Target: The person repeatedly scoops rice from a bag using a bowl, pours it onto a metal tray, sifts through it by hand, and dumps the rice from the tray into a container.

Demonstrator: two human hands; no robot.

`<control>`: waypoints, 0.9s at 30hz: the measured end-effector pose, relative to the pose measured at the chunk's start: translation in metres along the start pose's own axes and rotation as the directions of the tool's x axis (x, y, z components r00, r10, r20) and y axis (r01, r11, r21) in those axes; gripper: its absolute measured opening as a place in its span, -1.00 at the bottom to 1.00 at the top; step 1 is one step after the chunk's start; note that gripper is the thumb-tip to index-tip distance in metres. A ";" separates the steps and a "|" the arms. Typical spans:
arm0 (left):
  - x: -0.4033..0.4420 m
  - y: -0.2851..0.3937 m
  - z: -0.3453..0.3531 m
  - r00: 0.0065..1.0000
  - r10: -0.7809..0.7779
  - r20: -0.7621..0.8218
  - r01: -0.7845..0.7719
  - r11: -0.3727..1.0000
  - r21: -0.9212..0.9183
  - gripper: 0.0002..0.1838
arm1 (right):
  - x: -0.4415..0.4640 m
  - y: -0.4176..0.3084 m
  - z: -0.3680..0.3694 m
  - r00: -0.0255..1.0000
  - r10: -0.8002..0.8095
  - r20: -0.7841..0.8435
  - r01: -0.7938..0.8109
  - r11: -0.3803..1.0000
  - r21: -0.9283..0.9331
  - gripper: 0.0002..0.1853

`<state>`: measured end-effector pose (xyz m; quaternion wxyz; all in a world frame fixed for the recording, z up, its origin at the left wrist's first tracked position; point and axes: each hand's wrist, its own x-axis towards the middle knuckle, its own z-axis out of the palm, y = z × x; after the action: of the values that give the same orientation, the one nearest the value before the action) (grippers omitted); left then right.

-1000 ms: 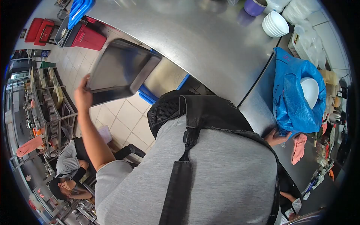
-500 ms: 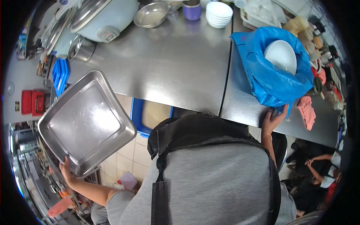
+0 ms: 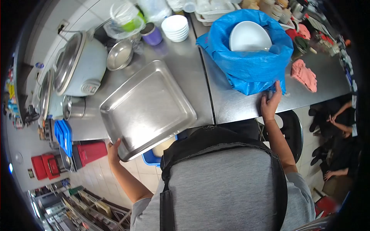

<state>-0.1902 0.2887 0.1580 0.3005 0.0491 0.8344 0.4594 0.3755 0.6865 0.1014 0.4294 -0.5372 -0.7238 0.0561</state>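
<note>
Reading the clock from the middle of the view, working 2-handed at a steel desk (image 3: 231, 106). Grasping a rectangular steel tray (image 3: 150, 104) by its 7 o'clock corner with the left grip (image 3: 114, 152), wrapping the fingers around the rim and probably bearing at least part of the weight. Holding the tray toward 9 o'clock with its hollow facing up, mostly over the desk but jutting past the front edge above a blue tub (image 3: 150, 158) at 7 o'clock. Being unable to tell whether touching the desk with it or hovering just above. Setting the right grip (image 3: 272, 103) at 3 o'clock against the bottom corner of a blue sack (image 3: 254, 71); being unable to tell whether pinching the material or merely touching it. Seeing the sack sitting on the desk toward 1 o'clock, gaping at the top around a white bowl (image 3: 250, 36). Judging progress: already having the tray in hand and largely over the desk, not yet letting go, and finding no clue to how much else is remaining. Noticing also a pale rice cooker (image 3: 88, 69) at 10 o'clock, a purple cup (image 3: 152, 34) at 11, 1 stack of white bowls (image 3: 175, 29) at 12, and a pink cloth (image 3: 304, 75) between 2 and 3.
</note>
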 end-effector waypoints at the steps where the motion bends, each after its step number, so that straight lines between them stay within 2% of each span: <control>1: 0.010 0.010 0.015 0.999 0.029 0.025 -0.030 0.999 0.042 -0.60 | 0.001 0.001 -0.002 1.000 0.014 0.003 -0.014 1.000 0.007 -0.14; 2: 0.021 0.017 0.028 0.997 0.058 0.050 -0.062 0.995 0.083 -0.61 | 0.002 0.004 -0.006 0.998 0.062 0.027 -0.063 0.998 0.020 -0.22; 3: 0.030 0.024 0.040 0.993 0.088 0.074 -0.096 0.988 0.118 -0.61 | 0.005 0.009 -0.010 0.988 0.152 0.043 -0.156 0.979 0.131 -0.25; 4: 0.036 0.033 0.050 0.980 0.135 0.144 -0.148 0.986 0.080 -0.57 | 0.013 0.007 -0.018 0.970 0.235 0.067 -0.244 0.939 0.242 -0.28; 5: 0.043 0.043 0.057 0.976 0.154 0.152 -0.190 0.947 0.261 -0.56 | 0.021 0.005 -0.025 0.945 0.310 0.102 -0.326 0.879 0.348 -0.31; 6: 0.050 0.056 0.063 0.972 0.174 0.160 -0.227 0.873 0.432 -0.56 | 0.027 0.001 -0.029 0.964 0.267 -0.006 -0.246 0.896 0.369 -0.40; 7: 0.057 0.069 0.069 0.966 0.194 0.168 -0.256 0.766 0.589 -0.56 | 0.042 -0.019 -0.038 0.985 0.143 -0.098 -0.109 0.950 0.293 -0.41; 9: 0.077 0.086 0.083 0.842 0.526 0.123 -0.427 0.508 0.748 -0.50 | 0.074 -0.058 -0.055 0.964 -0.118 -0.237 0.146 0.984 0.103 -0.43; 10: 0.085 0.096 0.092 0.733 0.669 0.125 -0.462 0.354 0.813 -0.46 | 0.091 -0.076 -0.061 0.954 -0.235 -0.186 0.256 0.962 0.094 -0.40; 11: 0.082 0.121 0.115 0.693 0.706 0.146 -0.621 0.481 0.618 -0.44 | 0.105 -0.091 -0.064 0.927 -0.352 -0.131 0.365 0.927 0.093 -0.38; 12: 0.073 0.151 0.149 0.652 0.743 0.148 -0.733 0.569 0.374 -0.41 | 0.113 -0.105 -0.062 0.915 -0.400 -0.043 0.402 0.915 0.029 -0.41; 13: 0.066 0.176 0.184 0.674 0.701 0.235 -0.735 0.670 0.109 -0.43 | 0.120 -0.118 -0.060 0.895 -0.444 0.047 0.445 0.895 -0.031 -0.44; 14: 0.031 0.215 0.221 0.627 0.693 0.356 -0.777 0.587 0.226 -0.46 | 0.126 -0.123 -0.060 0.867 -0.478 0.138 0.491 0.867 -0.088 -0.48; 15: 0.012 0.234 0.261 0.552 0.728 0.406 -0.821 0.559 0.115 -0.46 | 0.128 -0.120 -0.059 0.873 -0.443 0.203 0.457 0.889 -0.024 -0.53; 16: -0.008 0.250 0.298 0.426 0.777 0.463 -0.881 0.473 0.017 -0.41 | 0.129 -0.115 -0.054 0.872 -0.410 0.268 0.416 0.909 0.037 -0.57; 17: -0.019 0.260 0.333 0.437 0.732 0.523 -0.826 0.556 -0.090 -0.31 | 0.129 -0.110 -0.051 0.864 -0.378 0.334 0.369 0.925 0.093 -0.61; 18: -0.029 0.269 0.364 0.433 0.685 0.585 -0.750 0.634 -0.187 -0.21 | 0.128 -0.109 -0.050 0.869 -0.387 0.307 0.371 0.922 0.114 -0.64; 20: -0.064 0.293 0.409 0.520 0.530 0.670 -0.661 0.747 -0.077 -0.05 | 0.117 -0.110 -0.054 0.880 -0.399 0.258 0.371 0.916 0.154 -0.69; 23: -0.075 0.307 0.448 0.512 0.322 0.796 -0.614 0.785 0.077 -0.07 | 0.093 -0.109 -0.068 0.907 -0.338 0.251 0.316 0.941 0.123 -0.70; 24: -0.081 0.310 0.455 0.572 0.321 0.755 -0.621 0.771 0.143 -0.29 | 0.087 -0.108 -0.071 0.917 -0.330 0.223 0.298 0.940 0.164 -0.71; 27: -0.085 0.305 0.457 0.444 0.560 0.699 -0.597 0.767 -0.236 -0.34 | 0.076 -0.118 -0.087 0.932 -0.287 0.221 0.232 0.942 0.244 -0.70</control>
<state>0.0695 0.7705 0.2577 0.4336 0.5175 0.5814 0.4541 0.3440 0.6672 0.2625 0.3923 -0.3754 -0.8273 0.1441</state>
